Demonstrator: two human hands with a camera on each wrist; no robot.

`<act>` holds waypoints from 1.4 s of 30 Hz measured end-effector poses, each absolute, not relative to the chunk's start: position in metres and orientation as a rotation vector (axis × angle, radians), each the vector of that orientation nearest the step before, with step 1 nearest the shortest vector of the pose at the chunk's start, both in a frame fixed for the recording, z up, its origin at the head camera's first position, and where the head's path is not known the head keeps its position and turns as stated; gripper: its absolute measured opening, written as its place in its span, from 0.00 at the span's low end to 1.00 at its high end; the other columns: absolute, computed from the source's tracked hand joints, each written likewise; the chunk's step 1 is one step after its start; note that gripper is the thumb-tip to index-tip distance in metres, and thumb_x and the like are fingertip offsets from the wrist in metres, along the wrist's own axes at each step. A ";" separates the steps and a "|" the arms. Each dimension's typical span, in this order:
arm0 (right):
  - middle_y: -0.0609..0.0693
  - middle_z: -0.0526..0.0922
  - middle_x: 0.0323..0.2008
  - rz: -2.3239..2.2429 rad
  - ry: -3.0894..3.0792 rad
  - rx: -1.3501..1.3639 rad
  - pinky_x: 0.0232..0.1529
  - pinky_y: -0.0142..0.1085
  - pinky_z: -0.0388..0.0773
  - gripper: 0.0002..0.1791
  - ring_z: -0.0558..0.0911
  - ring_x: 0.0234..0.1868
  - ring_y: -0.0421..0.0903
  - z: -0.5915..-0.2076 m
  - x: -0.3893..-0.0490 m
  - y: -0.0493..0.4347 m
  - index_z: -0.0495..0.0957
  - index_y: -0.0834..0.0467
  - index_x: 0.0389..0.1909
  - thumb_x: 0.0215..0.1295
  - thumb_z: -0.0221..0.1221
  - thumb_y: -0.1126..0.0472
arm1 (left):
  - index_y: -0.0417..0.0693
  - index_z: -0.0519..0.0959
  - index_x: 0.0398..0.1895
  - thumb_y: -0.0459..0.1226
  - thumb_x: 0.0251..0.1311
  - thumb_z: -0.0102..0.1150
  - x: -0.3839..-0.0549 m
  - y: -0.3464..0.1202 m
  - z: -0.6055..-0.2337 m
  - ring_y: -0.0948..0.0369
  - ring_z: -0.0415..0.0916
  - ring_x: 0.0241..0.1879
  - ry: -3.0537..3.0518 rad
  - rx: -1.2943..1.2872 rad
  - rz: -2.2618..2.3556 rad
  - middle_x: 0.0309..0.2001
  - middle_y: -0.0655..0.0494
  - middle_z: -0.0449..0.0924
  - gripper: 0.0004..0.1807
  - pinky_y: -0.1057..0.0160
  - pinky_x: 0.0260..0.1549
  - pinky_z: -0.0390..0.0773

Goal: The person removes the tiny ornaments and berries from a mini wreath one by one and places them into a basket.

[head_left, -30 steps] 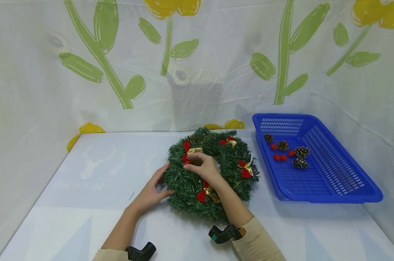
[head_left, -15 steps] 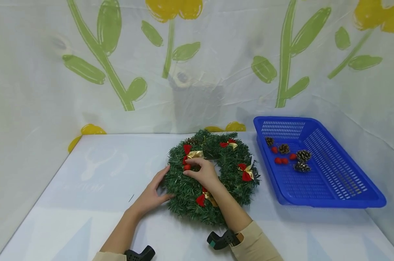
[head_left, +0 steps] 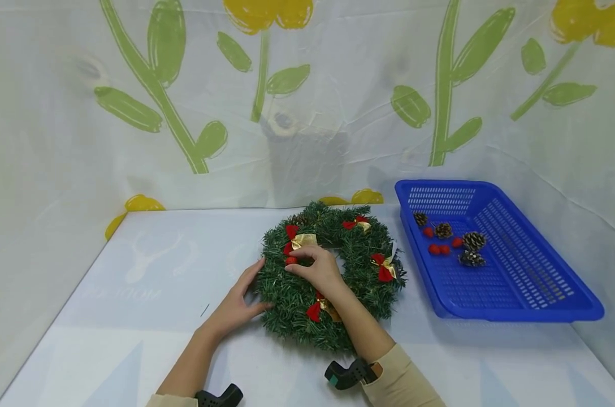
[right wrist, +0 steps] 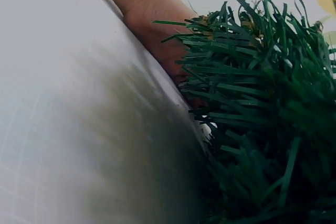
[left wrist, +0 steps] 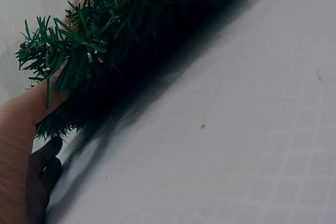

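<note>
A round green wreath point(head_left: 297, 322) of artificial pine lies on the white table, with several red and gold bows point(head_left: 384, 268) on it. My left hand point(head_left: 236, 302) holds its left edge, thumb toward the front and fingers farther back. In the left wrist view, part of this hand point(left wrist: 18, 129) shows against the wreath's needles point(left wrist: 89, 51). Above the wreath's left side, the thumb and index finger of my right hand point(head_left: 321, 272) pinch a small red berry point(head_left: 290, 260) just in front of a bow point(head_left: 302, 241). Wreath needles point(right wrist: 247, 82) fill much of the right wrist view.
A blue plastic basket point(head_left: 516, 302) stands right of the wreath. Several pine cones point(head_left: 473, 241) and red berries point(head_left: 434, 249) lie inside it. A small dark sliver point(head_left: 204, 310) lies on the table point(head_left: 134, 282) left of my left hand. A flower-printed curtain point(head_left: 338, 85) hangs behind.
My right hand stays over the same part of the wreath, and the red berry has tipped slightly between its fingertips. The left hand has kept its hold; the view has shifted slightly.
</note>
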State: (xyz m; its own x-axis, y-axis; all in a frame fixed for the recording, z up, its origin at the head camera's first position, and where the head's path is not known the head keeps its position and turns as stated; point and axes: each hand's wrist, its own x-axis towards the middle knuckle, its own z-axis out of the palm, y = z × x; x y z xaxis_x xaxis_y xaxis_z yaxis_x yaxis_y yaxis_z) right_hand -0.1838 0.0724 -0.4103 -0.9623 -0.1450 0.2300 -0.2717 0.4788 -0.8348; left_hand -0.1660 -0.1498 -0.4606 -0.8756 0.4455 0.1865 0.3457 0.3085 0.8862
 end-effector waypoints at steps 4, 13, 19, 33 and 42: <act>0.50 0.82 0.49 1.500 -2.530 0.451 0.49 0.43 0.79 0.17 0.79 0.50 0.48 -0.410 -0.185 0.073 0.84 0.54 0.45 0.54 0.68 0.54 | 0.61 0.48 0.75 0.40 0.53 0.68 -0.166 -0.151 -0.461 0.43 0.44 0.72 2.489 0.756 1.609 0.74 0.48 0.46 0.50 0.38 0.65 0.52; 0.53 0.81 0.42 1.531 -2.311 0.757 0.41 0.40 0.82 0.14 0.81 0.40 0.46 -0.396 -0.181 0.083 0.83 0.61 0.43 0.54 0.67 0.65 | 0.57 0.47 0.75 0.37 0.51 0.68 -0.165 -0.149 -0.458 0.42 0.45 0.72 2.472 0.758 1.632 0.74 0.47 0.47 0.51 0.36 0.65 0.52; 0.50 0.82 0.40 1.506 -2.401 0.805 0.41 0.40 0.81 0.14 0.80 0.39 0.43 -0.385 -0.176 0.088 0.83 0.60 0.43 0.55 0.67 0.63 | 0.61 0.48 0.75 0.40 0.52 0.68 -0.165 -0.150 -0.459 0.44 0.44 0.72 2.484 0.740 1.613 0.74 0.49 0.47 0.50 0.37 0.65 0.51; 0.54 0.80 0.44 1.589 -2.430 0.778 0.44 0.38 0.79 0.17 0.79 0.43 0.45 -0.368 -0.168 0.107 0.81 0.65 0.47 0.57 0.65 0.64 | 0.55 0.48 0.75 0.34 0.50 0.68 -0.167 -0.150 -0.462 0.43 0.45 0.71 2.493 0.734 1.629 0.73 0.46 0.48 0.52 0.38 0.66 0.50; 0.59 0.80 0.44 1.768 -2.344 0.863 0.46 0.45 0.80 0.16 0.80 0.42 0.41 -0.358 -0.163 0.106 0.80 0.67 0.46 0.57 0.64 0.68 | 0.57 0.49 0.75 0.37 0.51 0.68 -0.167 -0.150 -0.461 0.43 0.45 0.72 2.502 0.763 1.622 0.74 0.48 0.48 0.51 0.38 0.66 0.51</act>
State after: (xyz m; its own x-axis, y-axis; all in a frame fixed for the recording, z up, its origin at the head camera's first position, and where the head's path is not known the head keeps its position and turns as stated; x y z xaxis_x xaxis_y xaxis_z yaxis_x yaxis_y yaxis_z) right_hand -0.1630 0.1055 -0.3580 -0.8378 -0.3840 0.3880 -0.4786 0.1748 -0.8605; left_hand -0.1668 -0.1505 -0.4611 -0.8751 0.4362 0.2097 0.3695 0.3223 0.8716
